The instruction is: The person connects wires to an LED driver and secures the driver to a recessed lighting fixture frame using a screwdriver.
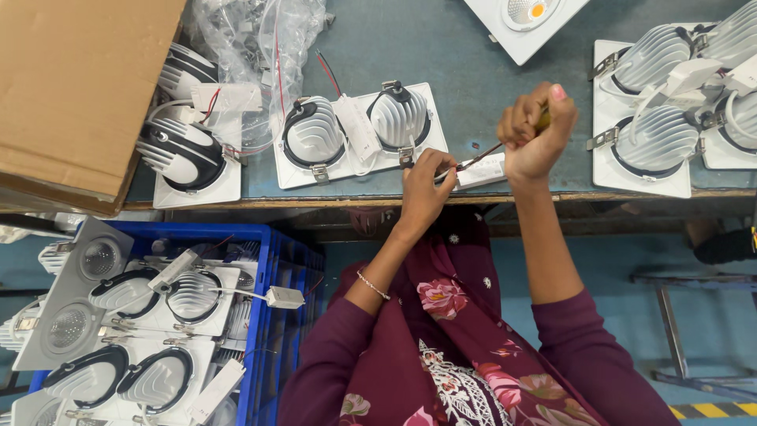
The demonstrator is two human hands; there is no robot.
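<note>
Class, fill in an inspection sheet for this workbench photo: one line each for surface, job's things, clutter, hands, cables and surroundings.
Surface: grey-blue bench top with a worn wooden front edge.
Job's things: small white driver box at the bench edge; screwdriver tip on it; twin white downlight fitting beside it.
Clutter: cardboard box, clear plastic bags, more fittings at right.
Hands: left hand steadies the driver box; right hand grips the screwdriver.
Cables: red and black wires near the bags.
Surroundings: blue crate of fittings below the bench; metal frame on the floor.
</note>
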